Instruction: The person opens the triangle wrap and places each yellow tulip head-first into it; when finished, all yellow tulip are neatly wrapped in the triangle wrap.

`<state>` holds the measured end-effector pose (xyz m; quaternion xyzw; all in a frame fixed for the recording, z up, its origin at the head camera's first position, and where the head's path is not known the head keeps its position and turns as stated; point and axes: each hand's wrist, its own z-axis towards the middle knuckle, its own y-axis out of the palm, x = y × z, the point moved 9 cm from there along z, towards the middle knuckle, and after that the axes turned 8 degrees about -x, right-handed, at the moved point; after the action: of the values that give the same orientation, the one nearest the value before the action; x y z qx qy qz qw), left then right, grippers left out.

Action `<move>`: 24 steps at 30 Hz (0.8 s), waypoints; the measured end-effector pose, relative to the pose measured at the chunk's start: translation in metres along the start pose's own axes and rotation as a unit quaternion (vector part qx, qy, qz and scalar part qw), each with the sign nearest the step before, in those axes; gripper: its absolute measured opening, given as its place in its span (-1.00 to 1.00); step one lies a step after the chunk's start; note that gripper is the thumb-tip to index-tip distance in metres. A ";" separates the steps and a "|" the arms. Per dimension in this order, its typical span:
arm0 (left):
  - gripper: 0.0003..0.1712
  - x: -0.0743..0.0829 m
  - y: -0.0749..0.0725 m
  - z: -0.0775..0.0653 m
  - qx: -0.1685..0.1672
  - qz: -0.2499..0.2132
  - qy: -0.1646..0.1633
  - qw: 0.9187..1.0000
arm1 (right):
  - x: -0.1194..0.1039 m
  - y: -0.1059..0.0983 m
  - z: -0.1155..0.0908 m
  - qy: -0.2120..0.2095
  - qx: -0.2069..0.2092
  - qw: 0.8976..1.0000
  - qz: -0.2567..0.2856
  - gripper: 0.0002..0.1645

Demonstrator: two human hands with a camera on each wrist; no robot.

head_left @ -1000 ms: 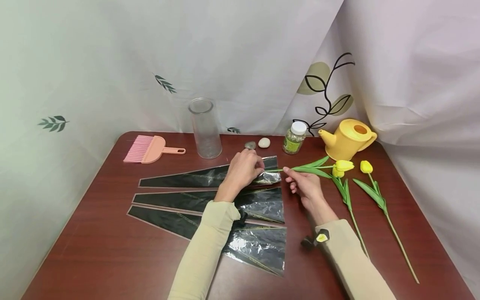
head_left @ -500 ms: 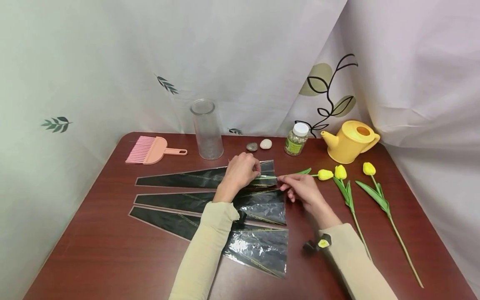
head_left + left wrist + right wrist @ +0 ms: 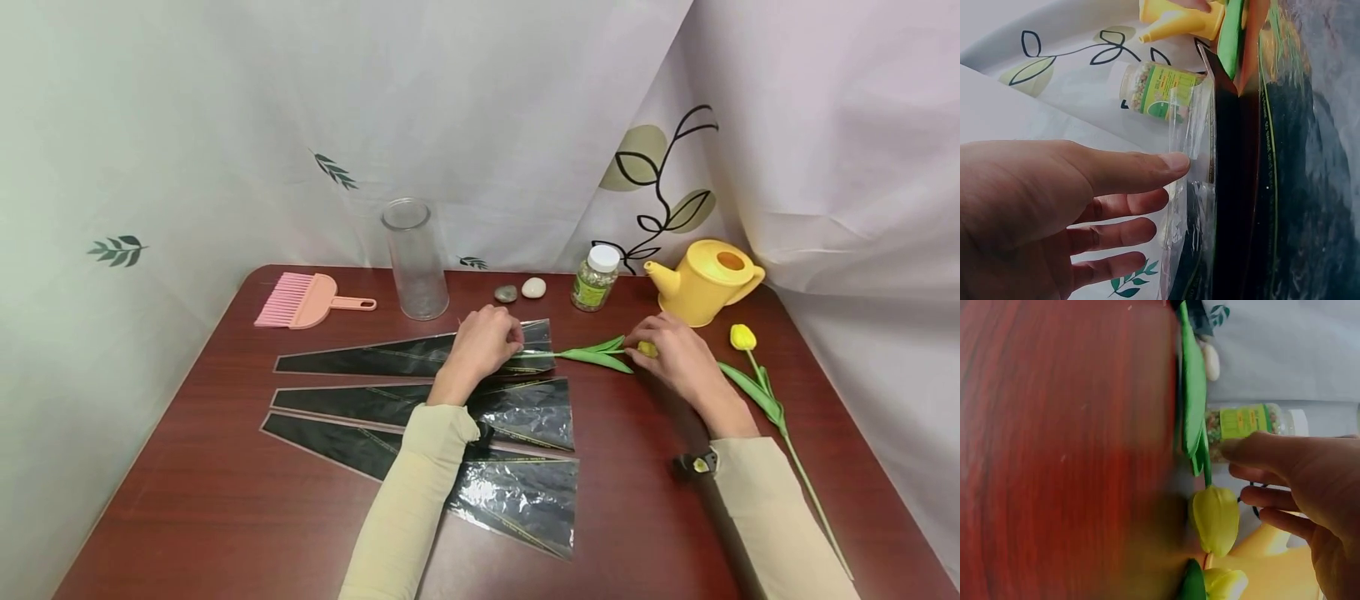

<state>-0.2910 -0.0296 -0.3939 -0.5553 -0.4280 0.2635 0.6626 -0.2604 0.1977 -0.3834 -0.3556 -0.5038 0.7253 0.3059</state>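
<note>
My left hand (image 3: 483,342) pinches the upper edge of the farthest black-and-clear flower sleeve (image 3: 375,357); the left wrist view has the thumb on its clear film (image 3: 1194,144). At the sleeve's wide end lies a yellow tulip (image 3: 596,357), its green stem running leftward towards my left hand. Whether the stem is inside the film or on top, I cannot tell. My right hand (image 3: 675,354) hovers by the yellow tulip head (image 3: 1216,519), fingers loosely bent and holding nothing. Behind it, a second tulip (image 3: 1225,584) is mostly hidden in the head view.
Two more sleeves (image 3: 517,412) lie nearer me. Along the back stand a clear glass vase (image 3: 416,267), two stones (image 3: 533,288), a white-capped jar (image 3: 592,283) and a yellow watering can (image 3: 701,283). A pink brush (image 3: 311,302) is at left, another tulip (image 3: 772,408) at right.
The tulip's stem moved left over the sleeve's wide end with my right hand. That hand then let go and shifted right to the flower head. My left hand has stayed on the sleeve.
</note>
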 end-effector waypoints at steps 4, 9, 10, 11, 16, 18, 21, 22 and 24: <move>-0.95 0.000 0.001 0.000 0.000 -0.001 0.001 1.000 | 0.000 0.006 -0.001 -0.025 -0.012 0.999 -0.028 -0.88; -0.95 0.001 0.002 0.000 0.000 -0.004 0.002 1.000 | 0.001 0.009 -0.001 -0.023 -0.021 0.999 -0.045 -0.86; -0.95 0.001 0.002 0.000 -0.001 -0.004 0.002 1.000 | 0.002 0.010 -0.001 -0.021 -0.024 0.998 -0.047 -0.86; -0.95 0.001 0.003 0.001 -0.002 -0.003 0.002 1.000 | 0.002 0.010 -0.001 -0.020 -0.025 0.998 -0.048 -0.86; -0.95 0.003 0.003 0.002 -0.003 0.004 0.006 1.000 | -0.001 0.008 -0.001 -0.024 -0.011 0.999 -0.025 -0.87; -0.95 0.004 0.002 0.003 0.001 0.004 0.009 1.000 | -0.005 0.008 0.002 -0.026 -0.003 1.000 -0.004 -0.89; -0.95 0.007 0.000 0.003 0.009 -0.003 0.015 1.000 | -0.012 0.011 0.009 -0.021 0.003 0.999 0.030 -0.92; -0.95 0.008 0.000 0.003 0.011 -0.006 0.017 1.000 | -0.015 0.013 0.012 -0.017 0.005 0.999 0.038 -0.92; -0.95 0.010 -0.001 0.002 0.016 -0.012 0.021 1.000 | -0.021 0.018 0.018 -0.012 0.008 0.998 0.053 -0.93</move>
<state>-0.2883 -0.0204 -0.3907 -0.5450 -0.4162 0.2504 0.6834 -0.2648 0.1661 -0.3915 -0.3708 -0.4823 0.7487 0.2634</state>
